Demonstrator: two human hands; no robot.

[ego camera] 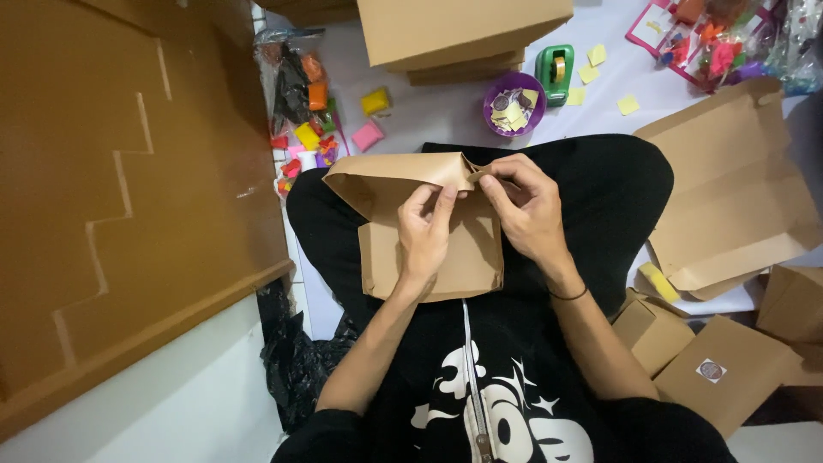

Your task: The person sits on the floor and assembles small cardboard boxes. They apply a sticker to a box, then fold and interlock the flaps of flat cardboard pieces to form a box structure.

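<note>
Thin brown cardboard box blank, light and bendy (creases easily): left hand and right hand both pinch its top flap edge.

floor | cardboard boxes | purple bowl | green tape dispenser

The left hand and right hand covered the middle of the brown paper box. The top edge cut off the stacked boxes. The scraps in the purple bowl were too small to tell.
</note>
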